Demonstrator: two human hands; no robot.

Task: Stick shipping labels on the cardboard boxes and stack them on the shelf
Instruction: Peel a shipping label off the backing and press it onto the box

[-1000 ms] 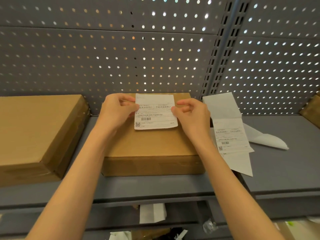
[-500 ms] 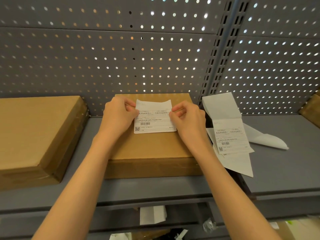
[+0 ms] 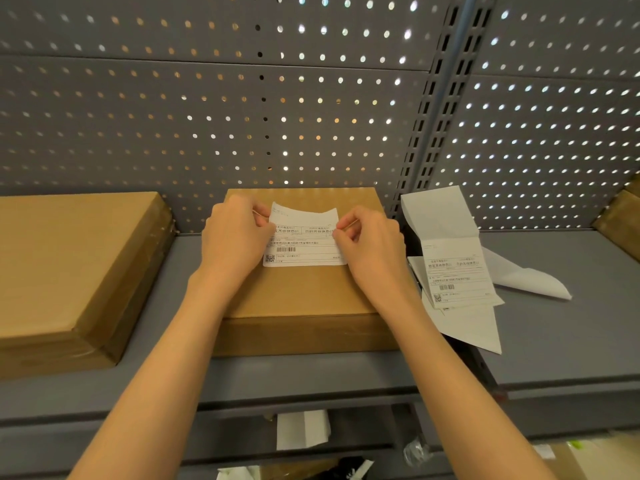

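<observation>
A flat cardboard box (image 3: 304,296) lies on the grey shelf (image 3: 571,341) in front of me. On its top sits a white shipping label (image 3: 304,242) whose lower edge lies against the cardboard while its upper edge curls up. My left hand (image 3: 235,237) pinches the label's left edge. My right hand (image 3: 370,240) pinches its right edge. Both hands are above the far half of the box.
A larger cardboard box (image 3: 69,271) lies at the left of the shelf. A strip of labels (image 3: 453,268) and loose backing paper (image 3: 526,278) lie right of the middle box. Another box corner (image 3: 620,216) shows at far right. A perforated back panel (image 3: 242,116) rises behind.
Both hands have lowered the label onto the box top; its lower part now lies flat on the cardboard and the top edge bows upward.
</observation>
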